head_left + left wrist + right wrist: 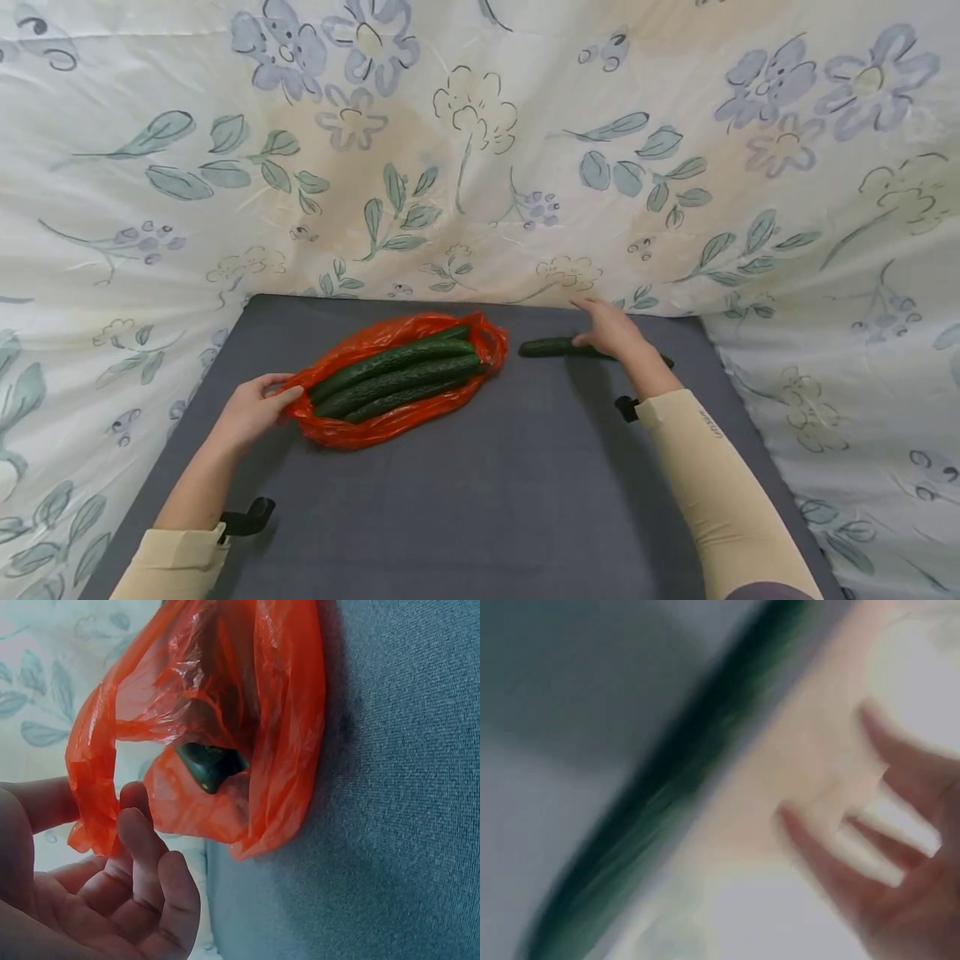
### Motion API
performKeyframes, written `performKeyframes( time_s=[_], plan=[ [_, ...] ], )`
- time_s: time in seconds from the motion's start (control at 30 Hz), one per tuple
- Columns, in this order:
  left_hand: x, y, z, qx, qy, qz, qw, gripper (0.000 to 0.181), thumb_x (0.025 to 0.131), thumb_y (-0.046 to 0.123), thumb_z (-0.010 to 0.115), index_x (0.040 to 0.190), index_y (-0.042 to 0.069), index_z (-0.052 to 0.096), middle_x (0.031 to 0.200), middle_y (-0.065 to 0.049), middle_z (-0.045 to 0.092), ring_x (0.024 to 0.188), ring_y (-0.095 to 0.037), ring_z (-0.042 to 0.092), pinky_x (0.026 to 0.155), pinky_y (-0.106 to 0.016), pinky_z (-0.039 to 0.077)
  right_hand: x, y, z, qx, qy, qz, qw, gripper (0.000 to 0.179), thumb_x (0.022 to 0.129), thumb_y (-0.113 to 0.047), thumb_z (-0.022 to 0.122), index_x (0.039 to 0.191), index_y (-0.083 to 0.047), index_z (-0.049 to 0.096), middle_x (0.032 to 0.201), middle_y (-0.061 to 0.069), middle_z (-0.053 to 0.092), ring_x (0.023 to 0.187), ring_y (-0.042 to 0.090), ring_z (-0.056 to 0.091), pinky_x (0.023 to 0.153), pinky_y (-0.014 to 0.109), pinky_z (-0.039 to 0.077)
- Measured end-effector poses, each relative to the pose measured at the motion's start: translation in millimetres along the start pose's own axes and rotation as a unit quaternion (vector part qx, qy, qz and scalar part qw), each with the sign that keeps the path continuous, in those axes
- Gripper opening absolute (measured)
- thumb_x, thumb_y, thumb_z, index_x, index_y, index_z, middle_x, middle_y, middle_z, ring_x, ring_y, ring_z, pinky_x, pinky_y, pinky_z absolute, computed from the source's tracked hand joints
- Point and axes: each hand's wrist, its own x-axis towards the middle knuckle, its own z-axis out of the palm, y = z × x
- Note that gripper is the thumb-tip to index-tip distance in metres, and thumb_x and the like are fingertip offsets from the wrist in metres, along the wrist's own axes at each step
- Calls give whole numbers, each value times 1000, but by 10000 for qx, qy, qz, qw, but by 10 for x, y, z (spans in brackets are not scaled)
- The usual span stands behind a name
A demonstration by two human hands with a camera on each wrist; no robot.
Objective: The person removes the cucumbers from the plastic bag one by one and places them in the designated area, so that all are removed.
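An orange-red plastic bag (337, 433) lies on the table's left side, its side spread wide around several dark green cucumbers (401, 379). My left hand (251, 412) pinches the near left end of the bag. In the left wrist view a loop of the bag (94, 772) passes between thumb and fingers, and one cucumber tip (214, 765) shows inside. Farther right, a single cucumber (551, 347) lies near the back edge. Over it is my right hand (611, 329), fingers spread and apart from the cucumber (660, 780) in the blurred right wrist view.
The grey table (465, 508) is bordered at the back and sides by a hanging flower-print cloth (465, 167). Black camera mounts (251, 518) sit on both wrists, below the beige sleeves.
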Motion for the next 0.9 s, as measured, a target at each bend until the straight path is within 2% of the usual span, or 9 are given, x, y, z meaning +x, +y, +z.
performKeyframes(
  time_s=[0.07, 0.17, 0.23, 0.33, 0.5, 0.57, 0.7, 0.8, 0.9],
  plan=[
    [-10, 6, 5, 44, 5, 2, 10000, 63, 95, 46, 51, 140, 2, 41, 102, -14, 68, 81, -25, 61, 69, -35, 51, 29, -457, 86, 446, 174, -898, 9948, 76, 80, -27, 77, 146, -22, 39, 151, 10, 37, 133, 36, 39, 101, 55, 38],
    [-39, 4, 13, 60, -7, -3, 10000, 64, 95, 46, 51, 139, 0, 41, 115, -22, 64, 83, -19, 62, 72, -35, 52, 103, -1110, 395, 939, 134, -2074, 9736, 64, 81, -37, 74, 139, -26, 48, 145, 1, 46, 131, 26, 45, 102, 48, 40],
    [-56, 1, 21, 75, -11, -13, 10000, 65, 95, 46, 51, 139, -1, 41, 120, -25, 61, 84, -15, 62, 73, -34, 53, 138, -1455, 650, 915, 23, -2433, 9656, 59, 81, -42, 72, 136, -27, 52, 143, -2, 48, 131, 22, 44, 104, 44, 40],
    [-56, 18, 46, 71, -43, 27, 10000, 64, 96, 43, 51, 139, -2, 41, 124, -27, 58, 85, -14, 62, 73, -34, 54, 147, -1764, 969, 426, -71, -2478, 9678, 53, 81, -44, 71, 131, -29, 57, 138, -5, 52, 129, 17, 45, 102, 39, 42],
    [-15, 63, 105, 115, -94, 151, 9998, 63, 96, 44, 51, 139, -1, 42, 126, -27, 57, 86, -19, 61, 72, -35, 53, 106, -1919, 1201, -825, 171, -1823, 9796, 47, 80, -43, 73, 125, -34, 62, 128, -9, 59, 122, 15, 49, 86, 37, 51],
    [-11, 69, 111, 124, -81, 130, 9998, 64, 95, 47, 51, 138, 0, 43, 126, -26, 58, 85, -20, 61, 73, -35, 52, 95, -1934, 1232, -1389, 242, -1720, 9750, 48, 80, -43, 73, 126, -35, 61, 126, -9, 60, 118, 17, 51, 79, 39, 53],
    [-31, 53, 92, 48, -70, 32, 10000, 65, 95, 48, 51, 139, 2, 43, 121, -23, 61, 86, -20, 61, 75, -35, 52, 89, -1936, 1289, -2124, 303, -1882, 9584, 51, 81, -42, 72, 130, -37, 57, 127, -10, 61, 110, 19, 56, 72, 37, 54],
    [-46, 36, 76, -29, -86, -20, 10000, 63, 95, 46, 51, 140, 2, 43, 118, -21, 63, 88, -21, 62, 76, -35, 53, 70, -1921, 1307, -2026, 496, -1905, 9593, 50, 81, -40, 72, 129, -40, 57, 127, -14, 61, 103, 15, 60, 61, 30, 53],
    [-52, 19, 62, -27, -76, -36, 10000, 63, 96, 46, 50, 139, 2, 43, 119, -22, 62, 87, -19, 61, 76, -35, 53, 9, -1909, 1208, -1657, 872, -1922, 9633, 48, 81, -35, 72, 127, -39, 60, 127, -15, 61, 106, 13, 61, 60, 28, 53]
  ],
)
